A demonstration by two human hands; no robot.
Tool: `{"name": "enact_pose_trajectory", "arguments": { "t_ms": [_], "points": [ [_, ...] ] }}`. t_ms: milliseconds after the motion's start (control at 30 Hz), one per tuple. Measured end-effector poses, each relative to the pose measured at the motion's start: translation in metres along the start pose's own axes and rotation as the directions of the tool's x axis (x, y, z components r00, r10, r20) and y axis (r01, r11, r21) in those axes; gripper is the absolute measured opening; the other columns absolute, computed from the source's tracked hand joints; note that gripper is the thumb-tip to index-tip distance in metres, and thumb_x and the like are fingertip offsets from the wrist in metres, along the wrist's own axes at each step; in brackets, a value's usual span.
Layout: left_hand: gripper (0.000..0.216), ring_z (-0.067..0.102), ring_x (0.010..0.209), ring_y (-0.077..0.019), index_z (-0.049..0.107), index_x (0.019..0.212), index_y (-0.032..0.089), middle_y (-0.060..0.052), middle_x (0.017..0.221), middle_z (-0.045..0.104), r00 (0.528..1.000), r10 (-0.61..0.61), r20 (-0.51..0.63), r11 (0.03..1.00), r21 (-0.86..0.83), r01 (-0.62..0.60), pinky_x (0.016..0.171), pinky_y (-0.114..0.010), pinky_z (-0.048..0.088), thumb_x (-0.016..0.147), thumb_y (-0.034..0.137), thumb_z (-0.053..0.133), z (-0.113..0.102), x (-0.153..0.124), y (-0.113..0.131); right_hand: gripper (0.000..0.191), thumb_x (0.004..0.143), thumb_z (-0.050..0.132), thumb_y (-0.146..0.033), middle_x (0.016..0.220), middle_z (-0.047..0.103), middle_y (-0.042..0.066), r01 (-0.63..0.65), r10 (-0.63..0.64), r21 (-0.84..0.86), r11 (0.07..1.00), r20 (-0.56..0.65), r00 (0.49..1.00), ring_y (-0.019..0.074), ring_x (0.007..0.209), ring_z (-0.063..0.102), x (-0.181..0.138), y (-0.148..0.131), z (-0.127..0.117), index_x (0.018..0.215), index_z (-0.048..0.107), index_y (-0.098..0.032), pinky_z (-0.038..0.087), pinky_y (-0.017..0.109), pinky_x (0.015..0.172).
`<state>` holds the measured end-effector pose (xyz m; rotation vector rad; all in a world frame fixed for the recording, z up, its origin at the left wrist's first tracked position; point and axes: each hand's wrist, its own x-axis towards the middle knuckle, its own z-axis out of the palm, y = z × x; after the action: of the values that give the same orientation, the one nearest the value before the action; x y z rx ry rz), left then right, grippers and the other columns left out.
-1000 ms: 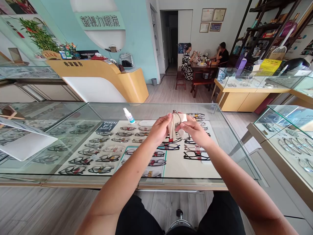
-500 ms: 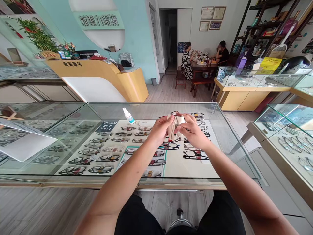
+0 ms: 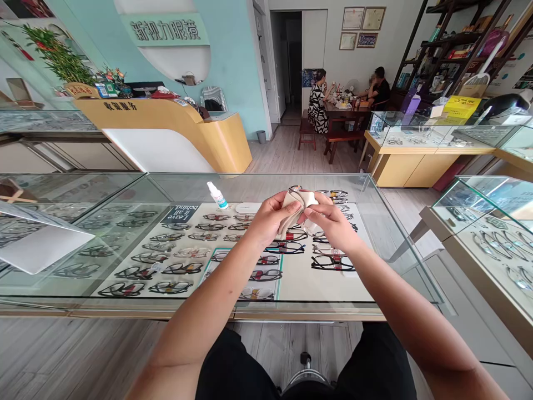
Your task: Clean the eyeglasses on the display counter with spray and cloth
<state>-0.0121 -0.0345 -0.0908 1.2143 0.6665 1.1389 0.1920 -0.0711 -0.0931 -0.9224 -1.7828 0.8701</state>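
Observation:
Above the glass counter, my left hand [image 3: 271, 218] is closed on a cream cleaning cloth [image 3: 307, 198], thumb pressed on top. Opposite it, my right hand [image 3: 333, 221] pinches the same cloth between thumb and fingers. A pair of glasses [image 3: 295, 189] is partly wrapped in the cloth; a dark curved piece of the frame pokes out at its far side, and the rest is hidden by cloth and fingers. To the left, a white spray bottle [image 3: 217, 195] with a blue label stands upright on the counter.
Beneath my hands, the glass display counter [image 3: 258, 176] holds rows of eyeglasses [image 3: 182, 268]. A white panel [image 3: 41, 239] juts in at the left. Another glass showcase [image 3: 491, 222] stands at the right. Two people [image 3: 318, 105] sit at a table in the back.
Both hands have shifted their grip on the cloth, which is now spread wider between them. A dark piece of the glasses frame shows more plainly above it. The bottle stays in place.

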Motion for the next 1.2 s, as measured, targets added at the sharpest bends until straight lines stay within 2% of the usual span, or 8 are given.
{"name": "enact_pose_trajectory", "arguments": {
  "t_ms": [167, 300, 533, 667, 800, 900, 1000, 1200],
  "points": [
    [0.053, 0.067, 0.076, -0.0145, 0.083, 0.098, 0.019, -0.001, 0.085, 0.077, 0.995, 0.079, -0.059, 0.997, -0.015, -0.080, 0.068, -0.026, 0.053, 0.068, 0.052, 0.111, 0.005, -0.001, 0.001, 0.051, 0.111, 0.062, -0.076, 0.167, 0.065, 0.002, -0.006, 0.006, 0.041, 0.999, -0.015, 1.000, 0.0345, 0.166, 0.047, 0.001, 0.003, 0.001, 0.101, 0.094, -0.036, 0.030, 0.057, 0.143],
    [0.055, 0.064, 0.070, -0.0127, 0.080, 0.101, 0.020, 0.000, 0.084, 0.076, 0.994, 0.075, -0.085, 0.996, -0.039, -0.079, 0.065, -0.025, 0.052, 0.067, 0.048, 0.112, 0.009, -0.003, -0.002, 0.055, 0.110, 0.061, -0.080, 0.158, 0.069, 0.004, 0.003, -0.003, 0.034, 0.999, 0.004, 1.000, 0.0349, 0.160, 0.051, 0.001, 0.004, 0.003, 0.101, 0.093, -0.035, 0.031, 0.057, 0.141],
    [0.061, 0.059, 0.067, -0.0123, 0.086, 0.118, 0.019, 0.001, 0.076, 0.070, 1.000, 0.015, -0.002, 1.000, -0.014, -0.015, 0.063, -0.025, 0.048, 0.073, 0.053, 0.109, 0.006, -0.004, -0.003, 0.059, 0.111, 0.057, -0.081, 0.145, 0.072, 0.006, 0.032, -0.032, 0.012, 0.999, 0.005, 0.999, 0.0338, 0.150, 0.055, 0.001, 0.003, 0.003, 0.101, 0.091, -0.034, 0.036, 0.056, 0.137],
    [0.064, 0.057, 0.066, -0.0121, 0.088, 0.115, 0.017, 0.001, 0.072, 0.067, 1.000, 0.004, 0.024, 1.000, 0.003, -0.004, 0.063, -0.026, 0.046, 0.071, 0.058, 0.109, 0.006, -0.004, -0.001, 0.056, 0.113, 0.056, -0.074, 0.136, 0.073, 0.008, 0.040, -0.040, 0.009, 0.999, 0.003, 0.999, 0.0348, 0.147, 0.056, 0.000, -0.001, 0.003, 0.097, 0.090, -0.032, 0.036, 0.057, 0.137],
    [0.056, 0.052, 0.064, -0.0107, 0.088, 0.105, 0.018, 0.002, 0.069, 0.065, 0.998, 0.064, 0.014, 0.998, -0.010, -0.064, 0.064, -0.026, 0.044, 0.069, 0.054, 0.110, 0.011, -0.005, 0.004, 0.047, 0.115, 0.055, -0.060, 0.131, 0.076, 0.005, -0.036, 0.036, -0.006, 0.999, 0.029, 0.999, 0.0364, 0.155, 0.052, 0.000, -0.004, 0.002, 0.095, 0.089, -0.035, 0.031, 0.059, 0.141],
    [0.051, 0.052, 0.063, -0.0109, 0.087, 0.097, 0.018, 0.003, 0.068, 0.064, 0.997, 0.081, 0.014, 0.996, -0.038, -0.080, 0.064, -0.027, 0.044, 0.067, 0.052, 0.111, 0.014, -0.006, 0.005, 0.044, 0.113, 0.057, -0.058, 0.134, 0.076, 0.005, -0.028, 0.028, 0.000, 1.000, 0.047, 0.999, 0.0357, 0.152, 0.055, 0.001, -0.004, 0.002, 0.096, 0.090, -0.034, 0.031, 0.058, 0.141],
    [0.049, 0.057, 0.067, -0.0129, 0.084, 0.091, 0.018, 0.002, 0.070, 0.066, 0.995, 0.094, -0.024, 0.995, -0.035, -0.095, 0.065, -0.027, 0.048, 0.067, 0.052, 0.111, 0.016, -0.007, 0.002, 0.048, 0.114, 0.056, -0.064, 0.147, 0.074, 0.003, 0.020, -0.020, 0.001, 1.000, 0.060, 0.998, 0.0334, 0.158, 0.050, 0.001, -0.001, 0.003, 0.100, 0.090, -0.034, 0.029, 0.056, 0.143],
    [0.056, 0.059, 0.066, -0.0119, 0.085, 0.094, 0.018, -0.001, 0.078, 0.074, 0.984, 0.139, -0.110, 0.990, 0.030, -0.137, 0.062, -0.025, 0.049, 0.066, 0.060, 0.110, 0.018, -0.008, -0.004, 0.056, 0.116, 0.050, -0.073, 0.162, 0.069, 0.004, 0.068, -0.064, -0.063, 0.996, 0.067, 0.996, 0.0342, 0.162, 0.046, -0.001, 0.003, 0.008, 0.104, 0.088, -0.034, 0.031, 0.060, 0.141]
  ]
}}
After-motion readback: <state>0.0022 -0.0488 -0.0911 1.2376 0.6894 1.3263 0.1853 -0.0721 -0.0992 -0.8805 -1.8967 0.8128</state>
